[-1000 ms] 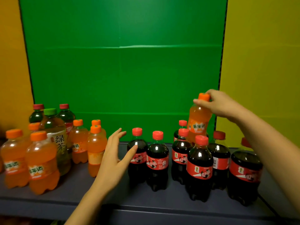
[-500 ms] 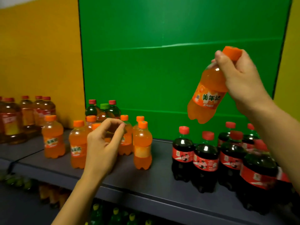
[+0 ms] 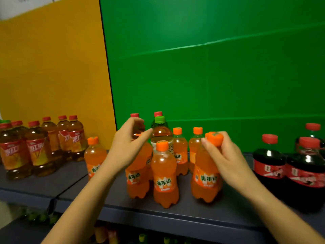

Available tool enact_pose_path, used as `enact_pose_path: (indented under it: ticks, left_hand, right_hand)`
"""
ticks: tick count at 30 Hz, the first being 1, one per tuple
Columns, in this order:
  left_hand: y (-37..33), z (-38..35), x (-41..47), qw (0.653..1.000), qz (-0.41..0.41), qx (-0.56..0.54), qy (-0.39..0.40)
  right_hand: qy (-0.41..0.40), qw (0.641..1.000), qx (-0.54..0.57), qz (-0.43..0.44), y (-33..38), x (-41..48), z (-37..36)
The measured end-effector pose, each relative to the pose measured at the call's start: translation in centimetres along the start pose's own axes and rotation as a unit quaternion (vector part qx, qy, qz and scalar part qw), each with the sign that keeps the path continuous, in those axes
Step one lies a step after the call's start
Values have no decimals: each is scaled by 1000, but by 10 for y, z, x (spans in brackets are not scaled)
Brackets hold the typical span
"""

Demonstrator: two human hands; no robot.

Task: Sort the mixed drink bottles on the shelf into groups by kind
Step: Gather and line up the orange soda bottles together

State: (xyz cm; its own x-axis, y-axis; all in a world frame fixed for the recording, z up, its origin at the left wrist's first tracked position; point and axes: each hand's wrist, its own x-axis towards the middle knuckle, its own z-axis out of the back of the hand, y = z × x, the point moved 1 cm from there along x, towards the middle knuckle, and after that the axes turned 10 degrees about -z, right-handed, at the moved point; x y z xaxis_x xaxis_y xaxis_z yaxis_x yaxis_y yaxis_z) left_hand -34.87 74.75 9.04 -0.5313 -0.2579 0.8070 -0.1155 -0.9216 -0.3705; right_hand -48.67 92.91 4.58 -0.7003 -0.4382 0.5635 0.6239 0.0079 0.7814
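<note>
right grip [image 3: 226,155]: clamped on orange soda bottle [image 3: 205,175] by its cap, parking it beside its own kind
left grip [image 3: 128,147]: fingers apart, empty, hovering over neighbours

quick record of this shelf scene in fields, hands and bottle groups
right hand: fingers on the cap of an orange soda bottle, its base on the shelf
left hand: open, reaching among the orange soda group
green-capped bottle: amid the orange sodas
tea bottles: grouped at left
cola bottles: grouped at right
</note>
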Motion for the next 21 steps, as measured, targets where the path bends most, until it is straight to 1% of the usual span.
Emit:
enact_pose_path:
  ticks: [5,9,12,15,19,21]
  left_hand:
    - [14,-21,31,992,26,-11,119]
    - [17,-34,51,974,57,52,213]
    - [19,-39,60,960,86,66,258]
    - [22,-41,64,952,108,70,279]
    - [25,-39,66,961,65,80,255]
    - [24,-39,65,965,60,69,246]
  right_hand:
    - [13,999,-17,-38,-13,-8,-28]
    - [-25,998,-51,-21,-8,-4,-36]
    - [-38,997,-66,-14,-7,-3,-42]
    - [-45,995,-86,-9,-6,-2,-45]
    - [-44,992,-119,8,-3,1,-47]
    - [-33,989,-146,11,-1,1,-45]
